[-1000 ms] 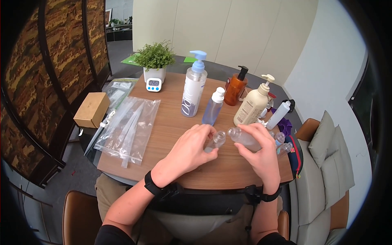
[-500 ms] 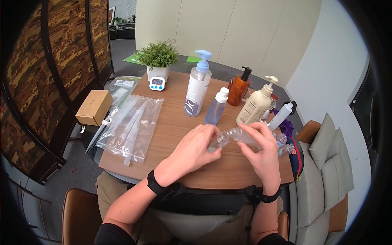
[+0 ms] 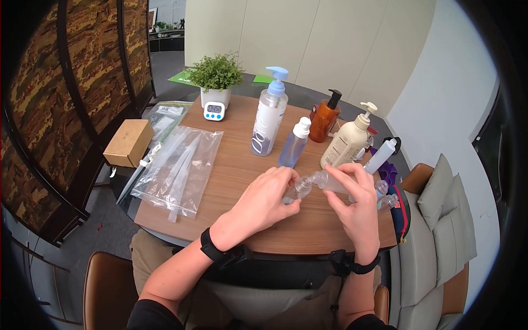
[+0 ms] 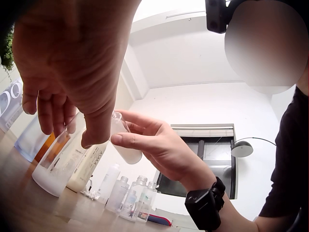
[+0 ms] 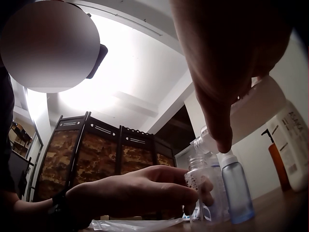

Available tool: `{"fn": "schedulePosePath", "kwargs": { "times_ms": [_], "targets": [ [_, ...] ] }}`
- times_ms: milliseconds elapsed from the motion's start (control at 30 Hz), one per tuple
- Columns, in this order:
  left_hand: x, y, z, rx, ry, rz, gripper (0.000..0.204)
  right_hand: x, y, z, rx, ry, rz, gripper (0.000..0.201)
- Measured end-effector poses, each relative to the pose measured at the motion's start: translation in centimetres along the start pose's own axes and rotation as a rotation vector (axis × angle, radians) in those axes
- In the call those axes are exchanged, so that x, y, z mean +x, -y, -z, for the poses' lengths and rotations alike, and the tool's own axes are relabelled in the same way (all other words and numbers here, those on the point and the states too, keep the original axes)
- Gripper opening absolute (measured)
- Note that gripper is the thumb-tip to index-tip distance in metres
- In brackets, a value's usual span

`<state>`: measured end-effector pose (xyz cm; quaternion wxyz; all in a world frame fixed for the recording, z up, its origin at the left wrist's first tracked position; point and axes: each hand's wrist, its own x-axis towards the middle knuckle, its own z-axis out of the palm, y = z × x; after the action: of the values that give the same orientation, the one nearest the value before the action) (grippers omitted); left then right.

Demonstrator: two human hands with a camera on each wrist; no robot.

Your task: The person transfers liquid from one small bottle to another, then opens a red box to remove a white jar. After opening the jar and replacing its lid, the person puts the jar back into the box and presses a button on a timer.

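My left hand [image 3: 267, 193] grips a small clear bottle [image 3: 300, 188], tilted, with its open neck pointing up and to the right. A second bottle, frosted [image 3: 335, 182], is pinched between the thumb and fingers of my right hand [image 3: 356, 206] and lies nearly on its side. Their two mouths meet, the frosted bottle's neck just above the clear one's, as the right wrist view shows. Whitish contents show low in the clear bottle [image 4: 50, 181] in the left wrist view. Whether liquid is passing between them I cannot tell.
Behind the hands stand a blue spray bottle [image 3: 293, 147], a tall blue-topped pump bottle [image 3: 268, 124], an amber bottle [image 3: 324, 122] and a cream pump bottle [image 3: 345, 144]. Several small bottles [image 3: 388, 201] are at the right; a plastic bag [image 3: 181, 170], timer [image 3: 214, 111] and box [image 3: 128, 143] are left.
The frosted bottle's neck has come left and the clear bottle slightly right, so the gap between their mouths has closed. The head view has shifted a little.
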<state>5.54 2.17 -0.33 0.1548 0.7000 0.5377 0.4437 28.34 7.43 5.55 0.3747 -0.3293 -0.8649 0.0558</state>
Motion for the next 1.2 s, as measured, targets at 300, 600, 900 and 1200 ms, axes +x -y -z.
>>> {"fn": "schedulePosePath", "kwargs": {
  "times_ms": [300,600,900,1200],
  "targets": [
    [0.01,0.04,-0.05,0.0,-0.003,-0.005,0.045,-0.04,0.03,0.1,-0.034,-0.003,0.017,0.056],
    [0.01,-0.02,-0.08,-0.009,-0.01,0.01,0.044,0.0,0.13,0.03,-0.048,-0.012,0.025,0.056],
    [-0.01,-0.01,-0.04,-0.011,-0.001,0.003,0.044,0.02,0.3,0.11,-0.075,-0.025,0.054,0.056],
    [0.01,0.07,-0.2,0.005,-0.016,-0.019,0.044,-0.06,0.27,0.08,-0.092,-0.033,0.056,0.057]
  ]
}}
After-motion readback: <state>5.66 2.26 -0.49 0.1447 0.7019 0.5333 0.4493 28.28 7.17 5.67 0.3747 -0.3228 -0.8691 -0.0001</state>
